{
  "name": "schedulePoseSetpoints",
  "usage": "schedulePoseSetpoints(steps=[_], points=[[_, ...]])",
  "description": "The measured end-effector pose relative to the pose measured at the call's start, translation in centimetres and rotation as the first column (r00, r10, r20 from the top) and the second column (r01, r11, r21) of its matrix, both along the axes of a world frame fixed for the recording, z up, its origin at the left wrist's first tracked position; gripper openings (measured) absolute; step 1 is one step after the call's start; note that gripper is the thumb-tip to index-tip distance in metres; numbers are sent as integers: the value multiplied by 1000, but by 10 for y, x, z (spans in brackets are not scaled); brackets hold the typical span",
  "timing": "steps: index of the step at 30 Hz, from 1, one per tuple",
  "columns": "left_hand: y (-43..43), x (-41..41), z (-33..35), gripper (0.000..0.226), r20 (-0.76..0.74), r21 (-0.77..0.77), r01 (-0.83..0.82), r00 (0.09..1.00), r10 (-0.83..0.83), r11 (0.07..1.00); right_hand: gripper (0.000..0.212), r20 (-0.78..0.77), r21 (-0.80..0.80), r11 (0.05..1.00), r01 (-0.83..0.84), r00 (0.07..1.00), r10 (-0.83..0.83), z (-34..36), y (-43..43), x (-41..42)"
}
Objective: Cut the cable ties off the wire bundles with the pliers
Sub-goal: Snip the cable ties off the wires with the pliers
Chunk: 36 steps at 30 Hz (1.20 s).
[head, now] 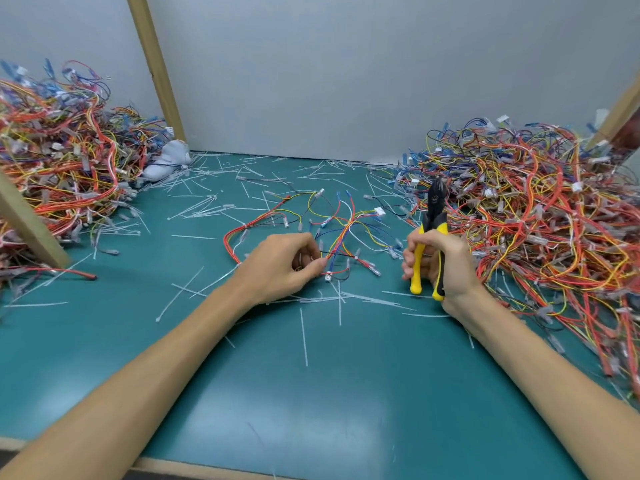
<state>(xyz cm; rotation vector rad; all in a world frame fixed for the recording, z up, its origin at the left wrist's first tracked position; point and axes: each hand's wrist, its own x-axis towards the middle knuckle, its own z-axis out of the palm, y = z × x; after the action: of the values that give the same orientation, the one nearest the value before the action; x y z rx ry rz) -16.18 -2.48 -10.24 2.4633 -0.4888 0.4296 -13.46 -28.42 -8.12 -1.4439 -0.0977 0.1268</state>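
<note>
**Camera set-up: single head view**

One wide-angle camera, worn on the person's head, sits above the near edge of the table (311,393). It faces forward and down, close in. Both forearms enter from the bottom corners. The left hand (280,268) and right hand (440,261) sit mid-frame. The grey wall (346,81) fills the top. Straight edges lean near the frame sides.

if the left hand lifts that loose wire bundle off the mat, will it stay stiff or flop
Probably floppy: the wire bundle sprawls in loose curves on the mat. Likely light, since the left hand pinches it with fingertips alone. Its spread ends may snag the cut ties.
</note>
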Motion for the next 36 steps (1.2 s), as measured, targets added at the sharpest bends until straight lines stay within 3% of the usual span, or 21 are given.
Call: schedulePoseSetpoints(steps=[8,12,17,21,27,29,32,34,36], points=[[-2,-2,8,13,-128,-16,9,992,-10,1000,17,17,-37,999,-6,1000,6,-4,2,2],[-4,-2,10,8,-95,23,6,996,-4,1000,18,7,-35,999,2,1000,-2,-5,2,3],[-14,-3,14,20,-94,-280,-108,992,85,954,16,30,-13,1000,2,1000,-1,-6,0,4],[-17,-4,17,32,-282,-506,-90,957,-66,858,15,13,1,1000,20,1000,-20,-5,1,4],[-20,-7,16,22,-287,-564,-44,947,-146,824,11,106,-13,999,43,993,-41,-4,3,-1],[-19,-8,18,15,-295,-593,-45,941,-165,804,9,317,-160,973,165,942,-108,-5,4,-3],[-20,-9,19,6,-277,-577,-11,943,-183,817,14,694,-394,802,449,718,-61,-4,6,-5],[-24,-11,18,9,-239,-498,22,957,-162,867,13,807,-408,764,501,589,45,-1,12,-10],[-28,-13,16,13,-157,-395,71,977,-144,916,21,813,-447,779,440,564,147,-1,21,-15]])
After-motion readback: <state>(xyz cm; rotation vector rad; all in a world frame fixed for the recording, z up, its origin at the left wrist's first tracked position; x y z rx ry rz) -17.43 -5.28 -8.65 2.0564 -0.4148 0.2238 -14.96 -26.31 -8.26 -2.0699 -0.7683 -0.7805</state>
